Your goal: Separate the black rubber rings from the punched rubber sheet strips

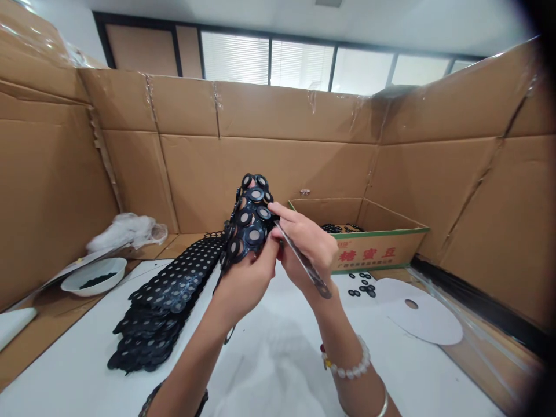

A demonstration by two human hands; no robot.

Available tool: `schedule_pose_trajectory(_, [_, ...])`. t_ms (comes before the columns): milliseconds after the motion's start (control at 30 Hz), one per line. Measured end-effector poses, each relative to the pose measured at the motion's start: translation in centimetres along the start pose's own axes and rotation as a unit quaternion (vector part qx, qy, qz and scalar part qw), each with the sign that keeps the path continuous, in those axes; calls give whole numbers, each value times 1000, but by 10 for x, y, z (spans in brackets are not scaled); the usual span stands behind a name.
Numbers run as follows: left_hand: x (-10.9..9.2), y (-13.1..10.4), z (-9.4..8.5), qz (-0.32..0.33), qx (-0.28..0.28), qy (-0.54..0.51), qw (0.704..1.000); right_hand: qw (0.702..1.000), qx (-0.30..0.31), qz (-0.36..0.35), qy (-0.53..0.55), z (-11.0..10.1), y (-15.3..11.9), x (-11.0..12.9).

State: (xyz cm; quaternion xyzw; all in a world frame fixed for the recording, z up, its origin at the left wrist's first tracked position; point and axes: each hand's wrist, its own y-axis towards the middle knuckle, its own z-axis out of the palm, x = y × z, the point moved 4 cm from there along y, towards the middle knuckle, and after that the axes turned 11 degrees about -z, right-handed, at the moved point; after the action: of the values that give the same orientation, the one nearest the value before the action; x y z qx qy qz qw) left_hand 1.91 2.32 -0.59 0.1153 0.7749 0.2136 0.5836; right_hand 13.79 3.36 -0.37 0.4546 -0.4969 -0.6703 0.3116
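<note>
The step in hand looks to be close work on one patch of the sheet (254,235), a black web of round pieces raised well above the table (269,359). The left hand (247,271) carries it: the sheet drapes over the fingers, and the grip seems closed on it, thumb on the near side, though most of the fingers are hidden behind the rounds. The right hand (306,238) has its grip clamped on a slim metal tool (306,266), whose tip points in at the sheet's right edge beside the left thumb; the right index finger reaches to the rounds just above. Whether the tip touches a round is too small to tell.

As a judgement, the next move calls for a steady left hand, with the patch held spread and facing up, and a small, precise motion of the tip that does not snag neighbouring rounds. The sheet's lower part hangs close to the stack (174,289) on the left; loose rings (364,285) lie to the right, in front of the carton (377,250).
</note>
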Motion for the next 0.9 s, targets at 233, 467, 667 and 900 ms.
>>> schedule_pose_trajectory(233, [-8, -4, 2, -13, 162, 51, 985, 956, -146, 212, 140, -5, 1, -12])
schedule_pose_trajectory(467, [-11, -13, 1, -38, 217, -19, 975, 949, -90, 239, 184, -25, 9, -26])
schedule_pose_trajectory(667, [-17, -18, -9, -53, 247, -153, 955, 953, -9, 217, 211, -30, 22, -7])
schedule_pose_trajectory(900, [-27, -21, -10, -95, 223, -259, 935, 910, -44, 294, 289, -30, 27, 2])
